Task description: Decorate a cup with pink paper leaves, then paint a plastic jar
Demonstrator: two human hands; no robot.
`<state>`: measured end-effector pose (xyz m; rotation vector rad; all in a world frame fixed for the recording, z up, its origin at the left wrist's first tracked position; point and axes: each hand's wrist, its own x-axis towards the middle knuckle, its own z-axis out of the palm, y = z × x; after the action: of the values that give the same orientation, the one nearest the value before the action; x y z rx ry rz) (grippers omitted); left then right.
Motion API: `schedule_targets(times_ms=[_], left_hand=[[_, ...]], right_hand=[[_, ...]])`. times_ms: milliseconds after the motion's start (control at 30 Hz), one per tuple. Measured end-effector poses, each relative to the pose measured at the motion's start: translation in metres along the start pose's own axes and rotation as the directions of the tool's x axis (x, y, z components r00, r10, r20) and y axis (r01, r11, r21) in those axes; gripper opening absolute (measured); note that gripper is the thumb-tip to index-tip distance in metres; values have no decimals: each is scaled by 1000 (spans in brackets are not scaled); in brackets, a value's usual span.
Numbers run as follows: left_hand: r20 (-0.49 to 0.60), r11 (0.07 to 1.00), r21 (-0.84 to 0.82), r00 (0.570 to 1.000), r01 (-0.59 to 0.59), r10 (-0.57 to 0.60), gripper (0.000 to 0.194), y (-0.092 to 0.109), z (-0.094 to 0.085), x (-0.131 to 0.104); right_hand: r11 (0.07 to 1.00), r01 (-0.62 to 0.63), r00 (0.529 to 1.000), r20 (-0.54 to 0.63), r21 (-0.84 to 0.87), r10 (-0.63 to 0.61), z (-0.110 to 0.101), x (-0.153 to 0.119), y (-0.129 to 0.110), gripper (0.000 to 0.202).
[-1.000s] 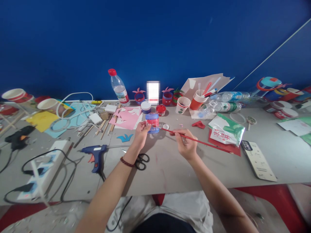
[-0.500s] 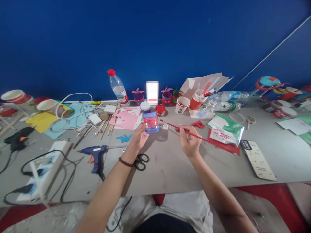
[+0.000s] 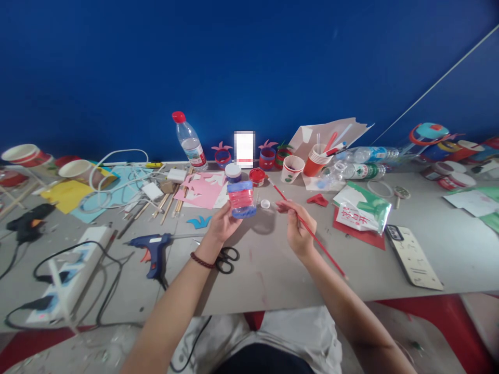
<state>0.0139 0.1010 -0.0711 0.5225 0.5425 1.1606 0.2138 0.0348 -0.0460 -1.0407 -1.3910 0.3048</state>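
My left hand (image 3: 225, 224) grips a cut plastic bottle piece (image 3: 242, 199), painted with blue bands at both ends and red round the middle. It is held above the table, tilted a little. In my right hand (image 3: 299, 228) is a long red paintbrush (image 3: 317, 240), its tip pointing up and away beside the open red paint jar (image 3: 257, 177). A jar with a white lid (image 3: 233, 172) stands left of the red one. Between my hands a small white cap (image 3: 265, 204) lies on the table. Black-handled scissors (image 3: 227, 259) rest under my left wrist.
A blue glue gun (image 3: 154, 249) and a power strip (image 3: 74, 272) lie to the left. Behind stand a water bottle (image 3: 190, 143), a paper cup (image 3: 292, 170) and small painted pots (image 3: 267, 158). To the right are a phone (image 3: 415, 258) and plastic bottles (image 3: 366, 170).
The paintbrush has swung so that its tip points farther away, near the red jar, and its tail end comes nearer me. The painted bottle piece has shifted and tilted slightly.
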Motion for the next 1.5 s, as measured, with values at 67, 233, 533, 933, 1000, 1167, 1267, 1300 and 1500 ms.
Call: schedule_targets(times_ms=[67,233,533,933,1000,1167,1267,1300,1500], left_hand=[[-31,1000,8,999,12,-11,37,-1,2,0],[-40,997,80,999,-17,20,32,-4,14,-4],[-55,986,152,995,-71,80,51,-20,23,-6],[8,966,218,990,-139,140,71,-31,21,-7],[40,960,230,988,-156,151,72,-32,18,-6],[140,888,399,972,-231,190,86,-29,13,-5],[263,685,611,918,-397,298,105,-22,12,-8],[307,598,665,894,-447,327,109,-19,13,-9],[408,394,756,847,-523,341,107,-6,15,-13]], right_hand=[[1000,-24,1000,8,-13,24,1,0,-2,23],[985,-160,982,94,-67,166,6,-3,2,10],[971,-211,958,174,-111,228,18,-9,-1,42],[945,-325,934,164,27,317,25,-11,1,45],[929,-358,926,163,91,341,25,-10,2,42],[866,-450,891,170,218,420,21,-5,6,46],[829,-496,867,202,258,456,16,-3,9,48],[822,-506,861,210,261,464,15,-2,9,49],[841,-506,853,256,190,455,11,-2,11,52]])
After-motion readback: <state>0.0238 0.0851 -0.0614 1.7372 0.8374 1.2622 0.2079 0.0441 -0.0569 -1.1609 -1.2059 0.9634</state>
